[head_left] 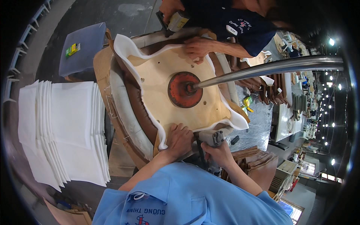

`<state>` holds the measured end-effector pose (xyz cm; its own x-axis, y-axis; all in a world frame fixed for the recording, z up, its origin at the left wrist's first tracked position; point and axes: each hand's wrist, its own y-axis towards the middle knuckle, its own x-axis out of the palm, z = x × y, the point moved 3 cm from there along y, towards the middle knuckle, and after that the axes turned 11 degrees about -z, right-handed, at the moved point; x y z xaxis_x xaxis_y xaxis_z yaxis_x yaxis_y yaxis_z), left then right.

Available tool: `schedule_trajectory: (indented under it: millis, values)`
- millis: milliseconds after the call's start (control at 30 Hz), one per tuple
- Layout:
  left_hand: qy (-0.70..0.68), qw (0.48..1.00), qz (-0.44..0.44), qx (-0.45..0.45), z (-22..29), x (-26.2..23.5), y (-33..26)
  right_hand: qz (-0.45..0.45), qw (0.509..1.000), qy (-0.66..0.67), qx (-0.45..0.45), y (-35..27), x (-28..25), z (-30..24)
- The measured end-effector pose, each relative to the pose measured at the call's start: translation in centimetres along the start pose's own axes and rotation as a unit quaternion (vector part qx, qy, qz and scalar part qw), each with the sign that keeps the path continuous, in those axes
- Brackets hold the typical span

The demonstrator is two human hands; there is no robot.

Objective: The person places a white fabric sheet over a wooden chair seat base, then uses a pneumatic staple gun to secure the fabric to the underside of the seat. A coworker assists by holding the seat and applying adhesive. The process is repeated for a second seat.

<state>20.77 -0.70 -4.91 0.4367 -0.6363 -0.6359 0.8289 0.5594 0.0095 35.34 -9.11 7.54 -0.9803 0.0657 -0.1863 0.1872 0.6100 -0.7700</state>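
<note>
A pale wooden seat panel (187, 56) lies before me, with white padding (233, 119) and a brown cover (127, 80) around its edges. My left hand (179, 140) presses at the panel's near edge, its fingers curled over the padding there. In my right hand (220, 153) is a grey staple gun (212, 138), its head beside the near edge, right of my left hand. A red round press plate (183, 98) on a metal rod (262, 70) bears on the panel's middle. What lies under my left fingers is hidden.
Across from me, a co-worker's hand (198, 48) rests on the far edge; the other holds a staple gun (176, 21). White sheets (78, 131) are stacked at left, near a blue-grey cushion (82, 48). Brown pieces (255, 165) lie at right. The rod spans the upper right.
</note>
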Motion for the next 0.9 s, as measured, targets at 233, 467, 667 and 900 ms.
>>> schedule_trajectory:
  millis: [233, 467, 667, 900]
  values:
    - [0.03, 0.999, 0.023, 0.004, 0.2, -0.1, 0.2, 0.034, 0.999, -0.029, 0.024, 0.7, 0.3, 0.1]
    - [0.048, 0.999, 0.01, -0.006, 0.6, -0.4, 0.5, 0.027, 0.999, -0.02, 0.004, 1.2, 0.4, -0.4]
    - [0.062, 0.997, -0.027, -0.026, 0.7, 0.0, 0.6, 0.035, 0.999, -0.042, -0.001, 1.3, 0.5, -1.3]
    - [0.076, 0.992, -0.092, -0.048, 1.2, -0.5, 0.8, 0.013, 0.999, -0.03, -0.016, -0.9, -0.1, 0.2]
